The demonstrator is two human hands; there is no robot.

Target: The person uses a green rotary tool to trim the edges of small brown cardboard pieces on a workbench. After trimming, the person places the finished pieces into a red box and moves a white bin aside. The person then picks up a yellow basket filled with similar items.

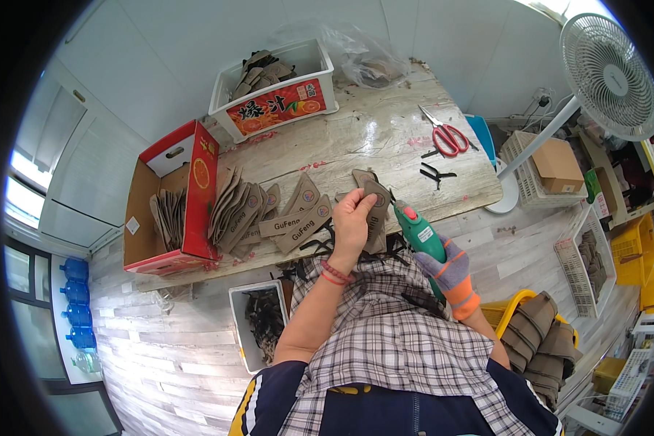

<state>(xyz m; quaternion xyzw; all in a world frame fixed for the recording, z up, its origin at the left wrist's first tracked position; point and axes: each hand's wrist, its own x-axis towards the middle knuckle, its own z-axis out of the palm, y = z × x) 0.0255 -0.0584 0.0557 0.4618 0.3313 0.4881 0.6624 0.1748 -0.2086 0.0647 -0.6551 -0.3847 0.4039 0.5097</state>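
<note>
My bare left hand (352,221) pinches a grey-brown fabric piece (376,207) with a small round emblem at the table's front edge. In a grey and orange glove, my right hand (449,272) grips green electric scissors (420,234) with a red button. Their dark tip points at the right side of the fabric piece, close to it; whether they touch is hard to tell. Two matching printed pieces (303,227) lie left of my left hand. A row of stacked pieces (236,214) leans beside the red carton. Black scraps (320,243) lie along the table edge and my lap.
A red carton (202,189) and a white box (322,94) hold more pieces. Red-handled scissors (449,139) and black scraps (437,174) lie at the right. Below stand a scrap bin (234,320) and a yellow basket (495,312) with fabric. A fan (570,109) stands beyond the table.
</note>
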